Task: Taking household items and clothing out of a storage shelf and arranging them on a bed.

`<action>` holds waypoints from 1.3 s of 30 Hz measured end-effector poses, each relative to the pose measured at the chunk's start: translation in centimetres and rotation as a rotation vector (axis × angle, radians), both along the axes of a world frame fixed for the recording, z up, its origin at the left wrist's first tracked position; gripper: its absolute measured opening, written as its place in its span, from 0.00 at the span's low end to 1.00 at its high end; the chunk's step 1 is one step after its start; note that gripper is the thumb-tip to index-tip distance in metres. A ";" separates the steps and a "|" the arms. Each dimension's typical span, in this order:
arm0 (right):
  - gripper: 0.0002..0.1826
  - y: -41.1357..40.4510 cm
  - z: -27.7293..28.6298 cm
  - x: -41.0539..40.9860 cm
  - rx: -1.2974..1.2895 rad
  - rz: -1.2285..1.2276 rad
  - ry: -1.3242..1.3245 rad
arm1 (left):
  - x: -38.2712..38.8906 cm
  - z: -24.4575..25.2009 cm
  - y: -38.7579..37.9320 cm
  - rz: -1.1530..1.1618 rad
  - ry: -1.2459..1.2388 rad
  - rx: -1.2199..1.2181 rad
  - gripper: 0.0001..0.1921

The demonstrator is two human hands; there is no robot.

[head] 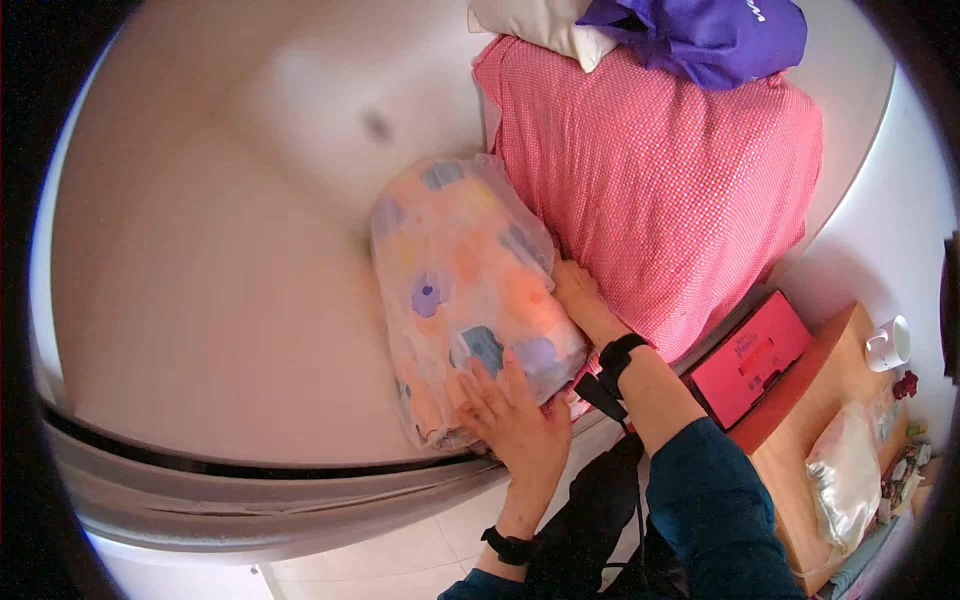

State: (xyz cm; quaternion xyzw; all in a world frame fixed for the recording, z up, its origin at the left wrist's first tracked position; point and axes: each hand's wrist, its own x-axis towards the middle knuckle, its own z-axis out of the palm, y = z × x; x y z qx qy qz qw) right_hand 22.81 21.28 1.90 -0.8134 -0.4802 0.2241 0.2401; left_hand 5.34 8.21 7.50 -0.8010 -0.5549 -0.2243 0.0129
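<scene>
A soft, bulky bundle of peach fabric with purple, grey-blue and yellow flower shapes [465,255] lies inside a translucent plastic bag. It rests on a broad, smooth pale surface [210,322]. My left hand [517,424] lies flat on the bundle's near end, its fingers spread. At the bundle's right side is my right hand [576,289], in the gap beside a large red-and-white patterned cloth [660,180]. The right fingertips are partly hidden, so their grip does not show. Each wrist wears a black band.
A purple fabric bag [712,37] and a cream pillow [529,22] sit atop the cloth-covered heap. To the right stand a red box [750,360] and a wooden table [795,457] holding a white mug [889,345] and a shiny plastic-wrapped item [847,480]. Pale floor tiles [367,562] show below.
</scene>
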 end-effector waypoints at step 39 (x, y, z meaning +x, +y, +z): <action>0.34 -5.1 8.3 -0.7 0.313 0.172 -0.890 | -2.4 -6.1 3.6 -0.166 -0.196 -0.150 0.32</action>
